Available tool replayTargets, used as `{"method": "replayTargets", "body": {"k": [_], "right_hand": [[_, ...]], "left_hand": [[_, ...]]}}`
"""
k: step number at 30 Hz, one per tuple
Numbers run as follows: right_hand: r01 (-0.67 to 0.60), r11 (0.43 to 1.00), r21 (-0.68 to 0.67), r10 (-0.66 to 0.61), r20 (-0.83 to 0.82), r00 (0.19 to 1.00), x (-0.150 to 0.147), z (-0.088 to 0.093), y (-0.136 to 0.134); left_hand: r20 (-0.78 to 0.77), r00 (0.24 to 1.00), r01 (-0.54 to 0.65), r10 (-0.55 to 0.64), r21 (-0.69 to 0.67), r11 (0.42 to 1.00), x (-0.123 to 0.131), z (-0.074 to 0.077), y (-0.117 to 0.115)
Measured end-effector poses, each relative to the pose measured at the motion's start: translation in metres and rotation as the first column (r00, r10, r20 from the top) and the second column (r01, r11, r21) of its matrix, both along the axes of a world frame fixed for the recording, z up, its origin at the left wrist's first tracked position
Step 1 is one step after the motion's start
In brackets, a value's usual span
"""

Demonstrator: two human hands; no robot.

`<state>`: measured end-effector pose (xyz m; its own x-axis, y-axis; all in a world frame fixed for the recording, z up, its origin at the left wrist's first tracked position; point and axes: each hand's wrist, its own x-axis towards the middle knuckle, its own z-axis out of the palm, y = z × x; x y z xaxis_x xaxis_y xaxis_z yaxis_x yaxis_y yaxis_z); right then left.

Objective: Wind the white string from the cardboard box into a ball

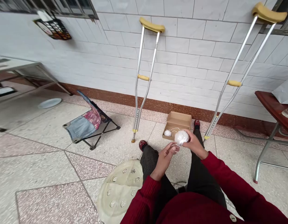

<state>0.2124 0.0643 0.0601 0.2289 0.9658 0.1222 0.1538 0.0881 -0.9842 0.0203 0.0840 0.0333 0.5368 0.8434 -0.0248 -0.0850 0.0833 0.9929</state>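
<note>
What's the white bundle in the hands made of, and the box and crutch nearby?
The white bundle looks like thin plastic film: crinkled, glossy, partly see-through, though tissue can't be ruled out. The box looks like matte brown cardboard, with folded flaps. The crutch looks like dull aluminium tubing, with a yellow plastic-looking handgrip.

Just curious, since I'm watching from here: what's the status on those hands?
Right hand holding a white wrapped ball. Left hand close beneath it. Open cardboard box just beyond.
</note>
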Motion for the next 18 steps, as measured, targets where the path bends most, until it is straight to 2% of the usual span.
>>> {"method": "replayTargets", "body": {"k": [3,7,9,12,15,18], "right_hand": [[-0.050,0.999,-0.006,0.051,0.121,0.991,-0.011,-0.015,-0.018],[-0.093,0.995,-0.027,0.097,0.264,0.960,-0.013,-0.018,-0.029],[-0.115,0.993,-0.011,0.111,0.373,0.921,-0.014,-0.012,-0.029],[-0.197,0.980,-0.019,0.181,0.493,0.851,-0.018,-0.002,-0.030],[-0.270,0.960,-0.070,0.262,0.559,0.787,-0.023,0.002,-0.034],[-0.258,0.961,-0.096,0.261,0.622,0.739,-0.024,-0.001,-0.038]], "left_hand": [[0.092,0.996,0.038,-0.020,-0.201,0.979,0.005,-0.010,-0.010],[0.058,0.998,-0.017,0.035,-0.284,0.959,0.002,-0.023,-0.010],[0.027,0.998,-0.057,0.065,-0.240,0.969,-0.001,-0.024,-0.004],[-0.033,0.996,-0.080,0.077,-0.103,0.991,-0.003,-0.019,0.006],[-0.074,0.997,-0.013,0.014,0.006,1.000,-0.002,-0.011,0.009],[-0.084,0.996,0.023,-0.018,0.061,0.998,0.004,-0.004,0.006]]}}
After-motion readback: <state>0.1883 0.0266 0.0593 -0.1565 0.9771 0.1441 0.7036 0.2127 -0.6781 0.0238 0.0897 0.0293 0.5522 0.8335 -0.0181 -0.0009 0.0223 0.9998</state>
